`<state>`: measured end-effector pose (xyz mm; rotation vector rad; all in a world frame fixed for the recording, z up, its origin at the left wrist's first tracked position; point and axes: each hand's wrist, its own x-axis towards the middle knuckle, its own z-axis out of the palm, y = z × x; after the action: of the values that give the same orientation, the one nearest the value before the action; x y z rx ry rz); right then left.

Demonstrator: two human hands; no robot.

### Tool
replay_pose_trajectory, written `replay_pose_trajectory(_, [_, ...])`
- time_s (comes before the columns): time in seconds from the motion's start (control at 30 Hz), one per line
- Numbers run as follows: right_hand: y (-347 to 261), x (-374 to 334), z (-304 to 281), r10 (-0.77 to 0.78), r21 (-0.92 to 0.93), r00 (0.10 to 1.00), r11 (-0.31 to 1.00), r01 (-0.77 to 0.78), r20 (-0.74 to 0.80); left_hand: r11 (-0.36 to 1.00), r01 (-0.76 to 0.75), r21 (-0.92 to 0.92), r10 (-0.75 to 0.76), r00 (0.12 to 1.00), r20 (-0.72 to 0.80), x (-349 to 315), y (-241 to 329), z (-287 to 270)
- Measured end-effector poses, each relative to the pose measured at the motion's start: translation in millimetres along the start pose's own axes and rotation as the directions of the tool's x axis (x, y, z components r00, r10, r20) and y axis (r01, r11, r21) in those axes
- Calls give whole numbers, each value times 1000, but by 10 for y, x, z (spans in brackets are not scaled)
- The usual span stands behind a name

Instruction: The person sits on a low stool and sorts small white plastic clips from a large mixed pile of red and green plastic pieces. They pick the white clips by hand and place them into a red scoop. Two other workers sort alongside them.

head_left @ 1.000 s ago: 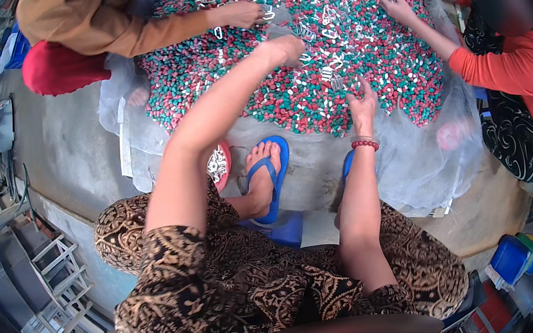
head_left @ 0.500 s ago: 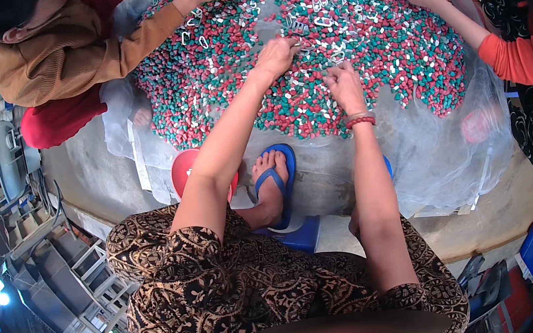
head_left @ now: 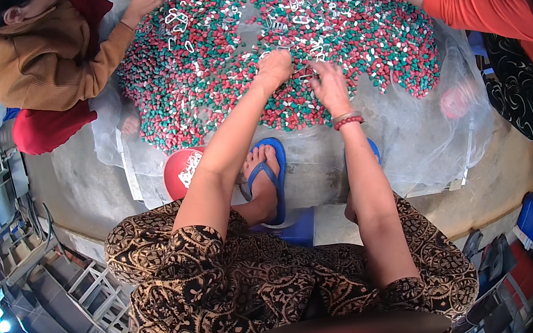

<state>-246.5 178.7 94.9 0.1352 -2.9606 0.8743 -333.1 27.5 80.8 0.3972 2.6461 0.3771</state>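
A wide heap of small red, green and white pieces [head_left: 224, 92] lies spread in front of me. My left hand [head_left: 275, 67] is over its near middle, fingers bent and pressed together around something too small to make out. Close on its right is my right hand [head_left: 331, 88], a red beaded bracelet at the wrist, its slightly blurred fingers curled toward the left hand. A small pale piece [head_left: 303, 73] shows between the two hands; I cannot tell which one grips it. White loop-shaped pieces [head_left: 177, 22] lie on the heap farther left.
The heap rests on a clear plastic sheet [head_left: 403, 143]. A red bowl with white pieces [head_left: 174, 171] stands left of my foot in a blue flip-flop [head_left: 274, 175]. Co-workers sit at the left, in a brown sleeve [head_left: 56, 76], and at the right, in an orange sleeve [head_left: 483, 10].
My hands have drawn closer together over the heap. The view has shifted, showing more of the red bowl. The left co-worker's hand has pulled back to the left.
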Motion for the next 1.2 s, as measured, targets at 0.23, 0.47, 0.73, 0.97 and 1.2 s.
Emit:
replay_pose_trajectory(0.23, [-117, 114, 276, 135, -57, 983, 990, -128, 125, 860, 34, -509, -31, 999, 14, -251, -445, -320])
replay_pose_trajectory(0.47, [122, 286, -22, 446, 540, 894, 746, -390, 29, 490, 213, -846, -155, 976, 156, -230, -402, -312])
replay_pose_trajectory(0.73, [263, -213, -289, 512, 867, 775, 108, -487, 371, 995, 61, -78, -72, 985, -154, -21, 11, 116])
replay_pose_trajectory(0.97, [449, -119, -27, 597, 552, 799, 644, -530, 71, 987, -106, -125, 109, 994, 23, 14, -34, -53])
replay_pose_trajectory(1.2, [432, 266, 203, 454, -27, 885, 891, -454, 100, 365, 159, -917, -33, 987, 158, -211, -175, -473])
